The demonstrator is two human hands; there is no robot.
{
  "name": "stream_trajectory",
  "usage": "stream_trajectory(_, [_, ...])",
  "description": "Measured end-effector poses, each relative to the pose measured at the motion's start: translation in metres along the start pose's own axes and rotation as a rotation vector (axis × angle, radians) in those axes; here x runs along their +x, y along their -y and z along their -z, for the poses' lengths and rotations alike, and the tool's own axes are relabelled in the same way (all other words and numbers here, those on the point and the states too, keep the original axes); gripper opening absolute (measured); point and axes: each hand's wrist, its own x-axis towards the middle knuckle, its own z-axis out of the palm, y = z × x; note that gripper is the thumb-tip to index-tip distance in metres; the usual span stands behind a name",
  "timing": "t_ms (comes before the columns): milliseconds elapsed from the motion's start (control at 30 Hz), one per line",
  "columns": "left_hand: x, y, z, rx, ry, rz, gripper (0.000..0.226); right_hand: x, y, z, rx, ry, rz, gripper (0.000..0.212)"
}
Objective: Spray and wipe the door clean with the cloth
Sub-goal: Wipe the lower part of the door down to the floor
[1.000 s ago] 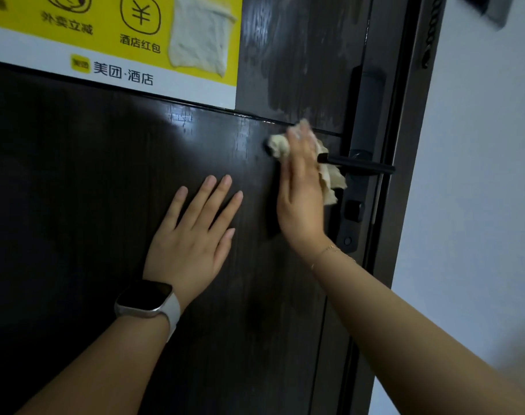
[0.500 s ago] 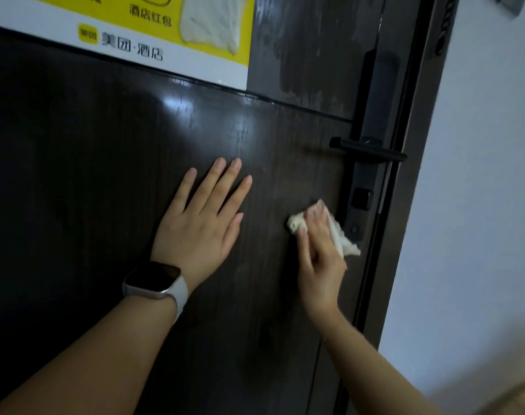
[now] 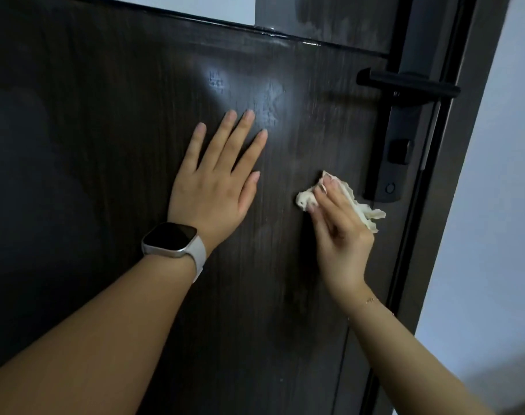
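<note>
While wiping: right hand (image 3: 342, 232) fingers grip crumpled cloth (image 3: 363, 211) on door (image 3: 111, 121)
Left hand (image 3: 216, 181): flat, fingers straight, bracing
Progress: likely mid-wipe; lower panel probably left

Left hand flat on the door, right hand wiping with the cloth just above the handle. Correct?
Not quite. In the head view the right hand presses the cloth below the handle, not above it. The left hand does lie flat on the door.
</note>
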Motion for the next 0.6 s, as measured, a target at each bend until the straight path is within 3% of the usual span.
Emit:
stream_trajectory(133, [-0.003,-0.002,0.001,0.035,0.031,-0.004,0.052,-0.021,0.003,-0.004,-0.022,-0.103,0.017,0.027])
stream_trajectory(367, [0.000,-0.003,0.010,0.067,0.137,-0.013,0.054,-0.140,0.001,0.006,-0.097,0.087,-0.126,0.022])
stream_trajectory(600, [-0.043,-0.025,0.018,-0.048,0.216,0.008,0.058,-0.175,0.007,0.008,-0.120,0.151,-0.220,0.021])
